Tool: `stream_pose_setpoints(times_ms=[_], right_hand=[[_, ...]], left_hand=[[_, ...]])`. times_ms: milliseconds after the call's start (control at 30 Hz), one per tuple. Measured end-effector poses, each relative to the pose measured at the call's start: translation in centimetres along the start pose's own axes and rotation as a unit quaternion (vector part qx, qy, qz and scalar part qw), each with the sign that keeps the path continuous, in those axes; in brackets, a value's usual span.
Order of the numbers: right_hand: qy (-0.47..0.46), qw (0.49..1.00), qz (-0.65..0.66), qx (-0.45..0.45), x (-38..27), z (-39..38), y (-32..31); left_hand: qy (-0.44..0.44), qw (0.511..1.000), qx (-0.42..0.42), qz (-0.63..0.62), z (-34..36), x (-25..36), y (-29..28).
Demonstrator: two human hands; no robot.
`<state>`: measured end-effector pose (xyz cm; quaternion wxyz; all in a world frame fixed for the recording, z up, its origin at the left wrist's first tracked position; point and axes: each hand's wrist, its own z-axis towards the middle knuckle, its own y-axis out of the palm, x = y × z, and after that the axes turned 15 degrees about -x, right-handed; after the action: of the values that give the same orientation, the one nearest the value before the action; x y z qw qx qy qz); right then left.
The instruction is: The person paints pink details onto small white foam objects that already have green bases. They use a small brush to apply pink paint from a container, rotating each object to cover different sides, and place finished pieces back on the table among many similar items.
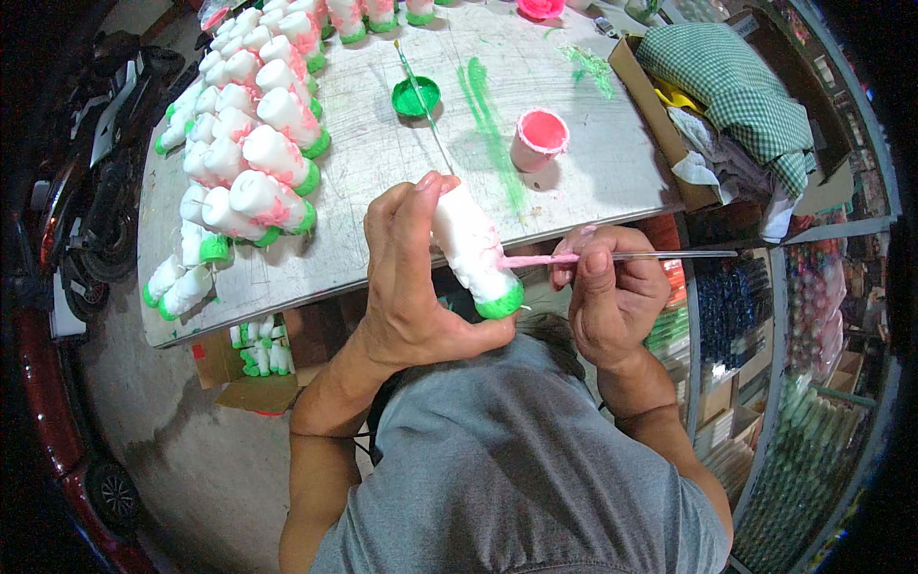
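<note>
In my left hand [411, 277] is a white candle [466, 234] with a green base and pink marks on its raised side, held tilted between thumb and fingers by its two ends. A short wick sticks out at the green end. My right hand [617, 287] pinches a thin paintbrush [660, 255], its pink-coated tip touching the candle's side just above the green part. On the table beyond stands a small tub of pink paint [540, 140]. Left of it sits a dish of green paint [416, 98] with another brush [426, 105] lying across it.
Rows of similar painted candles [273, 153] cover the left of the white table [363, 220]. A cardboard box with cloths [727, 96] stands at the right. Below are a box of small candles [260, 349] and shelves of goods [803, 469]. Motorbikes [105, 182] stand at the left.
</note>
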<state>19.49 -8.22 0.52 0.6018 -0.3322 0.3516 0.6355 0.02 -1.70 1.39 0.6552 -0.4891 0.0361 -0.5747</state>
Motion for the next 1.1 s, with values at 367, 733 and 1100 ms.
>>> stream_pose_setpoints(times_ms=[367,733,1100], right_hand=[[0.001,0.998,-0.068,-0.011,-0.19,0.34,-0.04],[0.03,0.999,0.03,0.015,0.05,0.32,-0.22],[0.009,1.0,-0.005,-0.003,-0.24,0.44,0.32]], left_hand=[[-0.006,1.0,-0.015,-0.024,-0.19,-0.38,0.01],[-0.005,1.0,-0.013,-0.013,0.0,-0.45,-0.05],[0.009,1.0,-0.011,-0.011,0.28,-0.59,-0.06]])
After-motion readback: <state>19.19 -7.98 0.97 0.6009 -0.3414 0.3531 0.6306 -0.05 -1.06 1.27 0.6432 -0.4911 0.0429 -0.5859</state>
